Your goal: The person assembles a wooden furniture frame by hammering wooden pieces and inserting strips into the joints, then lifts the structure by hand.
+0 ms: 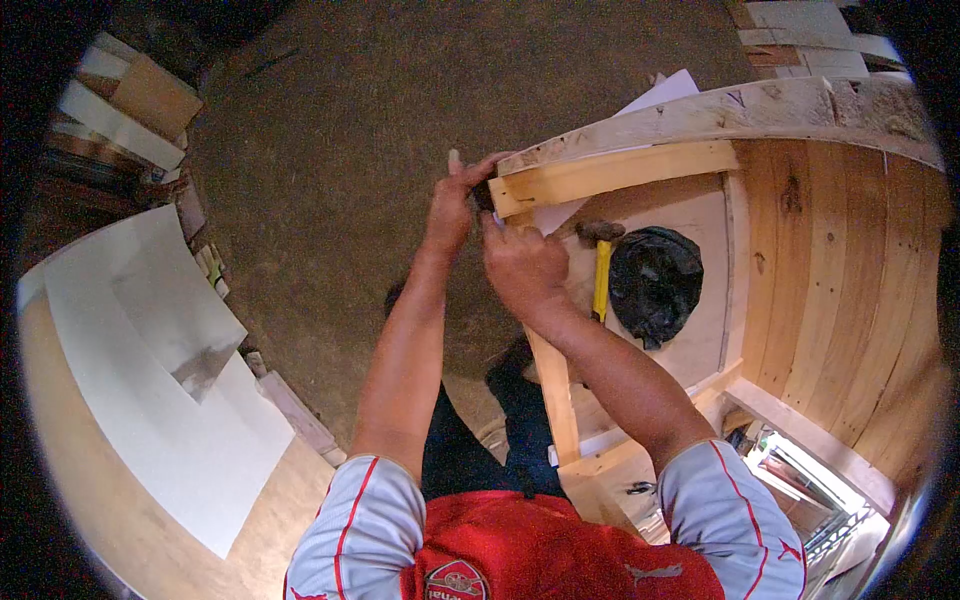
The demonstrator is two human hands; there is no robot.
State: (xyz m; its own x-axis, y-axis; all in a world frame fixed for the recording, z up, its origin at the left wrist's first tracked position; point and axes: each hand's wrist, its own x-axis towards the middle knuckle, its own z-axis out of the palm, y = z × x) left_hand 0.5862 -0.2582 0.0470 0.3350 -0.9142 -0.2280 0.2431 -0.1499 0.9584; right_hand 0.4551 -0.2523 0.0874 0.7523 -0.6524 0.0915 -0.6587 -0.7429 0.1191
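My left hand (455, 208) is at the near-left corner of a wooden frame (620, 178). Its thumb sticks up, apart from a finger stretched out to the corner; the other fingers are partly hidden. Just below, my right hand (527, 265) is closed against the frame's inner edge, with one finger pointing up toward the same corner. Whatever it may hold is hidden. Between both hands lies a small dark patch I cannot make out. Inside the frame, a hammer (601, 270) with a yellow handle lies beside a black plastic bag (655, 285).
White sheets (150, 370) cover a wooden board at left. Wood offcuts (150, 110) are piled at upper left, more boards (810, 35) at upper right. A plank panel (840, 290) rises on the right. A white sheet (660, 93) shows behind the frame's top rail.
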